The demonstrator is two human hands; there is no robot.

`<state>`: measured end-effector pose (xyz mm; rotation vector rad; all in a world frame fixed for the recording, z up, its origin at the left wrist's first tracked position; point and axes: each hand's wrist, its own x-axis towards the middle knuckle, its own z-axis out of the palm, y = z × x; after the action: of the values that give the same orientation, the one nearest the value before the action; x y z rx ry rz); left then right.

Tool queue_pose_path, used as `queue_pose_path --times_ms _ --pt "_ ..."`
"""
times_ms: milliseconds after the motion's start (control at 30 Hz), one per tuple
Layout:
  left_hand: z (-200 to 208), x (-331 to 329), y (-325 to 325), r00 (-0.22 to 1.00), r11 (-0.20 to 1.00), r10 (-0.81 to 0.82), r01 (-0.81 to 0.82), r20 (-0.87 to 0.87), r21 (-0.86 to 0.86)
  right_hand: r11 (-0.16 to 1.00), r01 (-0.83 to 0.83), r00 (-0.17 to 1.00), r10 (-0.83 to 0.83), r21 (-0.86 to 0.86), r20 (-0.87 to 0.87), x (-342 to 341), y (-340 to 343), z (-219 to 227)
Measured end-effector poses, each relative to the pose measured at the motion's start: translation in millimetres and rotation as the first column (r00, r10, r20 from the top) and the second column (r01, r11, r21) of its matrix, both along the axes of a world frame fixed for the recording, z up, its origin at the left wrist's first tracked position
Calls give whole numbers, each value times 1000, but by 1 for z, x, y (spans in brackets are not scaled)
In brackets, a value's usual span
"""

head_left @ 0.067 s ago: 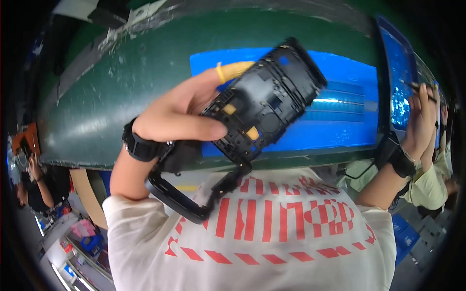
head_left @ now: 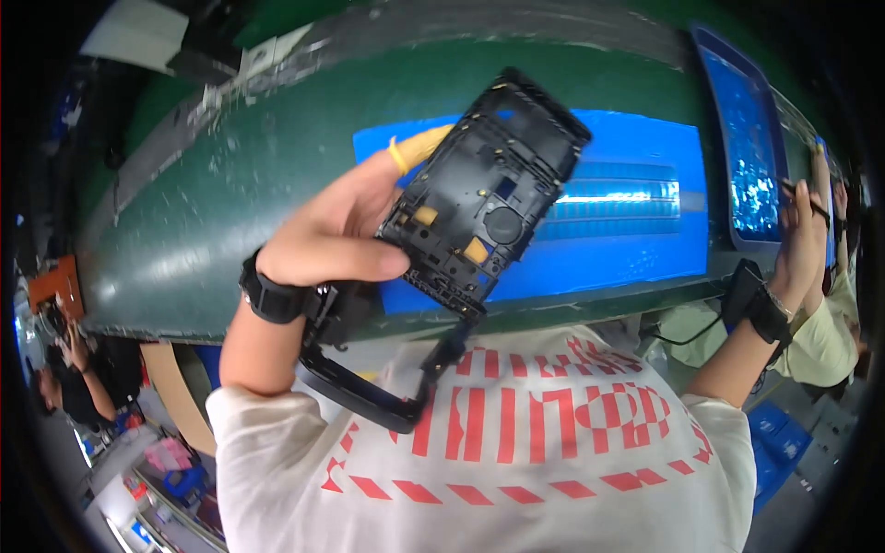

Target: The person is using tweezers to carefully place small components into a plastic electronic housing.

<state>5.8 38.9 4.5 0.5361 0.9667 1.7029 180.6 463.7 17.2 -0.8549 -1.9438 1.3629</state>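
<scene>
A black plastic housing (head_left: 479, 189) with a loop-shaped handle (head_left: 364, 396) is tilted above the blue mat. My left hand (head_left: 336, 240) is closed around its left edge, thumb on the inner face. A yellow finger cot (head_left: 422, 149) covers one of that hand's fingers, partly behind the housing. Small yellow pads (head_left: 477, 250) and a round dark disc (head_left: 503, 224) sit inside the housing. At the far right, beside the blue tray, my right hand (head_left: 800, 244) is closed on a thin dark tool (head_left: 804, 198), whose kind is hard to make out.
A blue mat (head_left: 636, 253) with a clear ribbed strip sheet (head_left: 631, 198) lies on the green table (head_left: 230, 184). The blue-rimmed tray (head_left: 772, 111) holds shiny blue film. People sit at the left (head_left: 88, 387) and at the right (head_left: 834, 341).
The housing and my left hand have shifted slightly left in the picture, and the housing stands a little more upright. My right hand keeps its tool beside the tray.
</scene>
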Motion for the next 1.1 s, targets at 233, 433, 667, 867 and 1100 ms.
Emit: queue_pose_path --times_ms 233,433,667,867,1100 --pt "12 -2 14 1000 993 24 -25 -15 -112 906 203 976 -215 371 -10 37 11 -34" --pt "58 -10 -9 877 908 329 -395 -348 -137 947 94 949 7 306 -315 72 -23 2" --pt "103 -166 -13 344 552 -144 -751 -928 -364 962 157 916 -56 226 -397 56 -86 31" --pt "59 -260 63 194 47 -494 -967 -847 -249 983 -14 924 82 181 -374 43 -133 34" --pt "130 -150 95 -184 764 220 -578 -958 287 997 2 927 29 82 -375 67 -127 25"
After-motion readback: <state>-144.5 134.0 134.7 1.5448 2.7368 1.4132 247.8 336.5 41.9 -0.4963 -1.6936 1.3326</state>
